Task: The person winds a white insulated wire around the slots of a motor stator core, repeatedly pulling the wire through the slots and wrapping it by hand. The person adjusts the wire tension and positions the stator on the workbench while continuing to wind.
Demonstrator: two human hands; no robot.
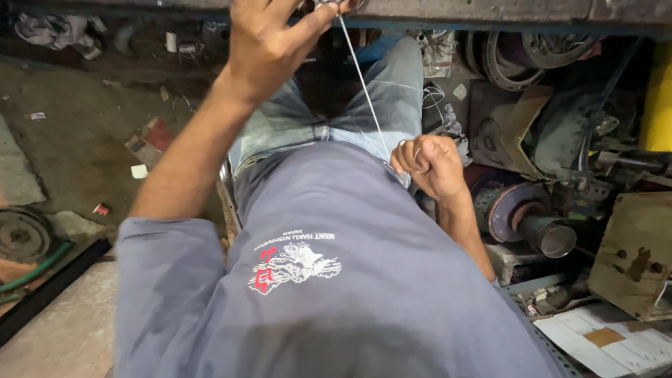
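Clearly the thin white string [364, 84] is the thing in hand: it runs taut and straight from the left hand [269, 45], raised near the top of the view, down to the right hand [428, 162] held close against the grey shirt [336, 280]. On the left, the dirt floor [63, 133] is rough and littered with paper scraps, with a round metal wheel [21, 234] and a green hose [35, 269] at its edge. The left fingers [318, 17] are pinched shut on the string's upper end. It looks light, limp when slack and thin enough to slip or cut in, so I judge a pinch or a wrap round a finger holds best. The right hand is a closed fist on the lower end, above the blue jeans [392, 91]. Further right lie greasy metal parts: a short pipe [553, 236], dark discs [514, 49] and a rusty box [633, 255].
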